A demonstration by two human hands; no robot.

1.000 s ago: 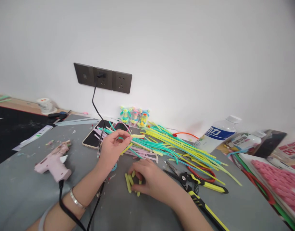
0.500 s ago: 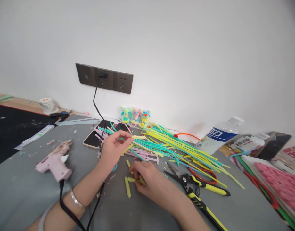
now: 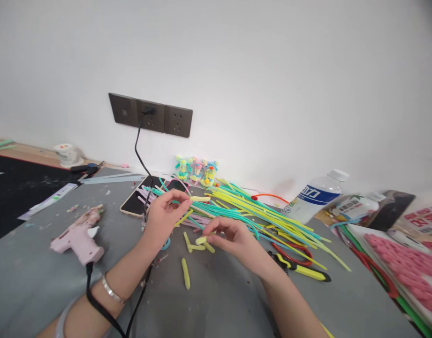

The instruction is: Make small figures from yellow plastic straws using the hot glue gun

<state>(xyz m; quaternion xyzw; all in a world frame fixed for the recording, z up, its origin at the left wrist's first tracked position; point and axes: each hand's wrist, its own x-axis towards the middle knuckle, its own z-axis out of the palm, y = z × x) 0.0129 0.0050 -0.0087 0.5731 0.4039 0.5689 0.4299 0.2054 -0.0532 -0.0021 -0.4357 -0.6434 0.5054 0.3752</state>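
My left hand [image 3: 165, 213], fingers pinched, holds a short pale yellow pipe cleaner piece [image 3: 200, 199] that points to the right. Lower and to the right, my right hand [image 3: 233, 239] grips another short yellow pipe cleaner piece [image 3: 200, 240] between thumb and fingertips. Under that hand lie several loose yellow pieces [image 3: 187, 241], and one yellow piece [image 3: 185, 273] rests apart, nearer to me. Behind both hands spreads a pile of long pipe cleaners [image 3: 251, 202] in yellow, teal and lilac.
A pink glue gun [image 3: 80, 239] lies at left, its black cord running under my left forearm. Yellow-black cutters [image 3: 303, 271] are partly hidden by my right arm. Three small figures [image 3: 196, 171], a phone [image 3: 133, 202] and a bottle [image 3: 316, 195] stand or lie near the wall.
My right hand has risen from the loose yellow pieces and turned, now with one piece in its fingertips. My left hand keeps its piece, almost unmoved. The view has shifted slightly.
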